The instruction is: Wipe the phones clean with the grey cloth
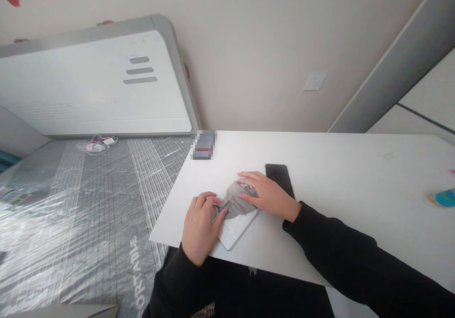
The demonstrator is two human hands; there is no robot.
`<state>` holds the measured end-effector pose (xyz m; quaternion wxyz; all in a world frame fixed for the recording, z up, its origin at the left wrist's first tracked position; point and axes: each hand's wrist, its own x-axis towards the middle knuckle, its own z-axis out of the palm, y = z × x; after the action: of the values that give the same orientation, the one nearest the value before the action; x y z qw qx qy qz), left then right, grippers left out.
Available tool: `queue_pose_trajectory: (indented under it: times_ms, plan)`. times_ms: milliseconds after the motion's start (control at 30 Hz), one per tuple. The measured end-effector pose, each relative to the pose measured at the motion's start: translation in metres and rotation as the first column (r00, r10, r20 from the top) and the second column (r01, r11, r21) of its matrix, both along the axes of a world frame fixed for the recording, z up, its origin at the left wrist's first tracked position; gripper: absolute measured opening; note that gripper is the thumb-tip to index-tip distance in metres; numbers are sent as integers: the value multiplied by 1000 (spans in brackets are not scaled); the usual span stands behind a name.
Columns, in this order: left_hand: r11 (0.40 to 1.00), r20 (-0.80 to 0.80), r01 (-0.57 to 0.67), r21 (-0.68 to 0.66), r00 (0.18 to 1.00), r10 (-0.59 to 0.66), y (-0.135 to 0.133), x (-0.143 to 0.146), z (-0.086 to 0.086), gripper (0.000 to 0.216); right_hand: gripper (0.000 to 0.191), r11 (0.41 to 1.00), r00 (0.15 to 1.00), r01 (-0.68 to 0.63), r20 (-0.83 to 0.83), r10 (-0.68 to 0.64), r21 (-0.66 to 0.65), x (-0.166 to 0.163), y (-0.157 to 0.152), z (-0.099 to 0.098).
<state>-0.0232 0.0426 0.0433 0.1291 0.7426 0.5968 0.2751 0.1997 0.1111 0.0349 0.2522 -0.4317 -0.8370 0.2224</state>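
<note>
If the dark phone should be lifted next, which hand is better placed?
Probably the right hand: it is close to the dark phone, though touching the grey cloth. The left hand is farther away.

A: How does the cloth (237, 199) look?
B: Grey and crumpled, gathered into tight folds toward eight o'clock, spread wider toward two.
A: What's beneath it?
B: A thin white slab (235, 230), lying flat and slantwise on the table (341, 180), one corner pointing to about six o'clock. The cloth hides its end toward twelve.
</note>
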Motion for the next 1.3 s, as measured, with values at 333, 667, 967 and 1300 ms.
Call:
queue_pose_trajectory:
  times_ms: [333, 667, 967, 1300]
  plan:
    - [997, 275, 64, -44, 960, -50, 12, -13, 50, 29, 13, 959, 884, -133, -468, 1, -250, 0, 3, 52]
    - [989, 238, 55, 134, 967, -86, 23, -35, 60, 9, 12, 997, 875, -67, -482, 47, -25, 4, 21, 74]
    - [878, -110, 474, 63, 878, -466, -44, -44, 50, 13, 34, 961, 961, -274, -30, 275, 37, 38, -47, 39]
    - [792, -327, 595, -138, 728, -603, 1, 3, 13, 59, 49, 974, 976, -218, 38, 216, 68, 44, 5, 16]
